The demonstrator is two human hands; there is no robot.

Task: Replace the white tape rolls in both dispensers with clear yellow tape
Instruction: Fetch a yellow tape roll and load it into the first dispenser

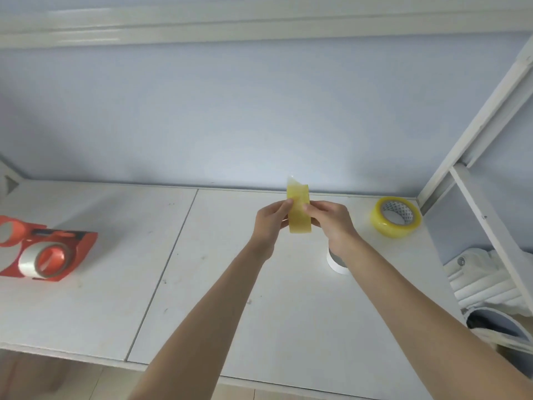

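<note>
A clear yellow tape roll [300, 215] is held edge-on above the white table [202, 284], with a short loose end sticking up from its top. My left hand [271, 226] grips its left side and my right hand [334, 223] pinches its right side. A second yellow tape roll [395, 217] lies flat at the back right of the table. A white tape roll [337, 264] lies on the table, partly hidden under my right wrist. At the far left lies an orange-red dispenser [57, 249] with a white tape roll [31, 261] on its hub.
A second orange piece [8, 229] shows at the left edge, cut off by the frame. A white metal frame [484, 215] rises on the right, with white bedding [490, 278] and a round bin [496, 327] behind it. A blue wall backs the table.
</note>
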